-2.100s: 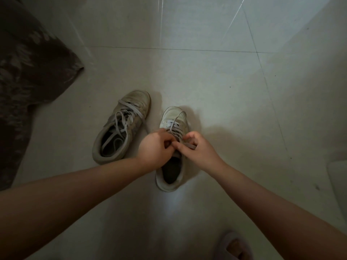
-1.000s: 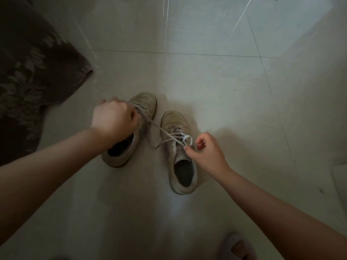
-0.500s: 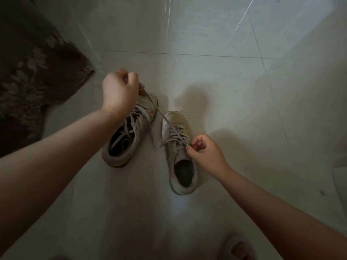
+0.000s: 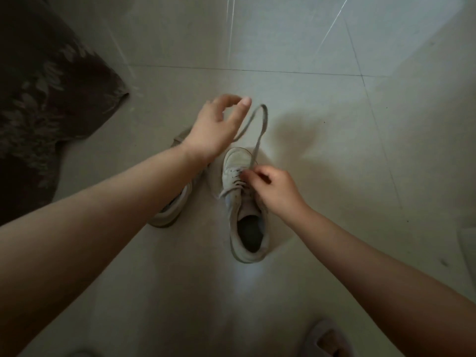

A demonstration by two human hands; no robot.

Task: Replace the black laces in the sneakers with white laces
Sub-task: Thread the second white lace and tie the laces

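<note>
pale floor tiles (image 4: 334,150) run under everything, dimly lit, with thin grout lines crossing beyond the shoes. taking the right sneaker (image 4: 244,210) as the landmark: it stands upright on the tiles at the middle of the scene, toe pointing away from the person, its dark opening facing up. the left sneaker (image 4: 170,210) sits just beside it on the left, mostly hidden under the person's left forearm. the right hand (image 4: 275,189) is down on the landmark shoe's eyelet rows, fingers curled in and pinching the lace (image 4: 260,130) where it leaves the shoe. from that pinch the pale lace rises past the toe, arcs over in a loose loop beyond the shoe and comes back down toward the left hand (image 4: 216,127). that left hand hangs above and beyond the toe, a little to its left, fingers spread and relaxed; whether the lace touches its palm side i cannot tell. a dark leaf-patterned cloth (image 4: 43,99) lies well off to the left of the sneaker. near the person, below the shoe's heel and to the right, a slipper (image 4: 324,341) pokes into view.
</note>
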